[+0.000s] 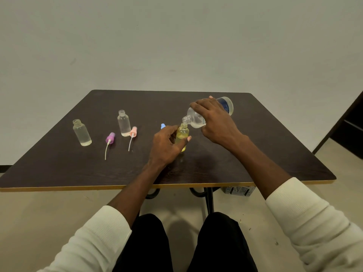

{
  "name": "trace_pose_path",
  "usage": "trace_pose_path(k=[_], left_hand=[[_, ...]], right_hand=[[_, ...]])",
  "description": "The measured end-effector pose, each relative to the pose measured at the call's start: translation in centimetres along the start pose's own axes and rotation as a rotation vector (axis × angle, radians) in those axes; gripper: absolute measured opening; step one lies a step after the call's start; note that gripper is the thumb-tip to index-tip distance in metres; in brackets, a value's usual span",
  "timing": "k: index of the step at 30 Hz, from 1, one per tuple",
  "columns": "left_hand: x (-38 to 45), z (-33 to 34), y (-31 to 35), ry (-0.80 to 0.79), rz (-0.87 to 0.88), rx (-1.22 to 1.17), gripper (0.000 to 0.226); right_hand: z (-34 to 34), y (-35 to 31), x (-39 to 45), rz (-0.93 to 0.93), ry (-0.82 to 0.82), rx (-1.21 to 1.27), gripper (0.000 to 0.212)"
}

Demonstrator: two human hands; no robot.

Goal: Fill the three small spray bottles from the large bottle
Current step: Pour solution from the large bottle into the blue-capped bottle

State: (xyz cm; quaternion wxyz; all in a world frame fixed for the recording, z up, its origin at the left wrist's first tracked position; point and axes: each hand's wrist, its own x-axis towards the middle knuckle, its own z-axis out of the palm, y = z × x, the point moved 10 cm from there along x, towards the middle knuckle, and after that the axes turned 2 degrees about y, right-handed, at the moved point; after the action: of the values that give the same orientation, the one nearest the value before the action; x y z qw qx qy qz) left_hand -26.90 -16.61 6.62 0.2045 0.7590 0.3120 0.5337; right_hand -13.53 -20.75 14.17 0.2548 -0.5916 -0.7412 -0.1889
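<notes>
Right hand (216, 122) grips the tilted large bottle (198, 119); left hand (167, 146) grips the yellow bottle (182, 134).

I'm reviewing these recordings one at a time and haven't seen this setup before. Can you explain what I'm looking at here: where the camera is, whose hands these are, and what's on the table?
There is no machine here. A person wears a camera on the head, so this single view looks down over their own arms and lap onto a dark table. The right hand grips the large bottle, tipped so its open mouth sits just above the neck of a small yellow-tinted bottle, which the left hand holds upright on the table. Further left stand two more small bottles, one near the left edge and one toward the middle, both uncapped. Their spray tops lie loose: a purple one, a pink one, and a blue one partly hidden behind the left hand.
</notes>
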Motion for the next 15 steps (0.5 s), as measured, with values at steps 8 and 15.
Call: trace_pose_path(k=[8, 15], left_hand=[[0.01, 0.03, -0.06, 0.001, -0.013, -0.024, 0.028], [-0.01, 0.02, 0.09, -0.001, 0.001, -0.012, 0.031]], right_hand=[[-0.01, -0.18, 0.08, -0.004, -0.015, 0.003, 0.070], [-0.01, -0.26, 0.08, -0.011, -0.017, 0.001, 0.069]])
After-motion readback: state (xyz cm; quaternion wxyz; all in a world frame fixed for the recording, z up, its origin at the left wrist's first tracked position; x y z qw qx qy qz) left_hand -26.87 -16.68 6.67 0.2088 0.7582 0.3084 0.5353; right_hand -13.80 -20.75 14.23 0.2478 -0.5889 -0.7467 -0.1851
